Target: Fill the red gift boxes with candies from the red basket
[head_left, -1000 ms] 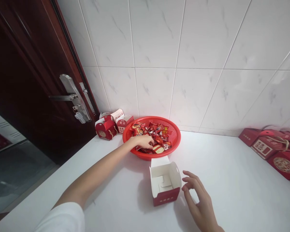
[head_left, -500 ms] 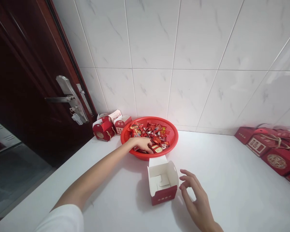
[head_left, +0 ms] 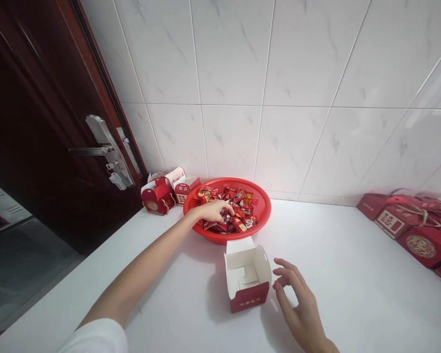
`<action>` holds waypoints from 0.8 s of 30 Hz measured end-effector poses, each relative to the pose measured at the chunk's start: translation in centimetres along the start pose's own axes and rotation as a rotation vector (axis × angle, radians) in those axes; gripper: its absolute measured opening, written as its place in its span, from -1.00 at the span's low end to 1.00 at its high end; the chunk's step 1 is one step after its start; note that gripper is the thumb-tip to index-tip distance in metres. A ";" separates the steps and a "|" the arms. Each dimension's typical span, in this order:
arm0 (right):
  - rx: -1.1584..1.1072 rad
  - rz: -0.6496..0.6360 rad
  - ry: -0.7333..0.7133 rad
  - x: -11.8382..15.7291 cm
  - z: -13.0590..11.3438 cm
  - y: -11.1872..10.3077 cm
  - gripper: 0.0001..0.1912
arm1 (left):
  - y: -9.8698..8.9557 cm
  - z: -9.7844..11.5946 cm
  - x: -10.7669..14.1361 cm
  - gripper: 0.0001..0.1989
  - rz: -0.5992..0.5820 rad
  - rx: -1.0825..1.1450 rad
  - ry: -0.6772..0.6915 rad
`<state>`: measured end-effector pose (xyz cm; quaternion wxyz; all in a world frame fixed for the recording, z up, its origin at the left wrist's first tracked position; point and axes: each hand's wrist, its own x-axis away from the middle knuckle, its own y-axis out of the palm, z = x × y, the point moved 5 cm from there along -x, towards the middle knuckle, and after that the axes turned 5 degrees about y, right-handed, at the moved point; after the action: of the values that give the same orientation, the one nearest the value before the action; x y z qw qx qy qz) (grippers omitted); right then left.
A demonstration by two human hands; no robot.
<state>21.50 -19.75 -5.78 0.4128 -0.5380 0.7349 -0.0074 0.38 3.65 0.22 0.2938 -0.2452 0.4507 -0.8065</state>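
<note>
Inside the red plastic basket point(head_left: 263, 215), my left hand point(head_left: 213, 211) is bent over a heap of wrapped candies point(head_left: 238, 195). Its fingers curl round a dark red wrapped candy, partly hidden by them. In front of the basket stands a red paper gift box point(head_left: 250, 298), its top flaps up and its white inside bare. My right hand point(head_left: 297, 304) is beside the box's right side, apart from it, with fingers loosely bent and nothing between them.
Several red gift boxes point(head_left: 156, 198) stand at the back left by the wall. More red boxes point(head_left: 421, 245) are grouped at the right. A dark wooden door with a metal handle point(head_left: 90, 151) is left of the white table point(head_left: 169, 314). Tiled wall runs behind.
My left hand has shifted slightly up and back within the basket, and candies beneath it show differently. My right hand and the open box have stayed in place.
</note>
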 end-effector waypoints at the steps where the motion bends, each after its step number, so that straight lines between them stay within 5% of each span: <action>1: 0.000 0.001 -0.002 0.0 0.0 0.0 -0.87 | -0.5 0.0 0.1 -0.49 0.053 0.036 0.015; 7: 0.013 -0.006 -0.026 0.0 -0.1 0.1 -0.88 | -2.2 -0.6 1.2 -0.47 0.226 0.303 0.039; 17: 0.009 -0.023 -0.013 0.0 -0.1 0.1 -0.87 | -1.3 -0.7 1.8 -0.55 0.329 0.589 0.098; 24: -0.036 -0.022 0.041 0.0 0.7 0.0 -0.87 | -1.1 1.2 2.5 -0.55 0.536 0.684 0.170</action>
<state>21.91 -19.43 -6.24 0.3876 -0.5531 0.7374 -0.0096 -0.82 1.70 2.12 0.5188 0.0589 0.2281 -0.8218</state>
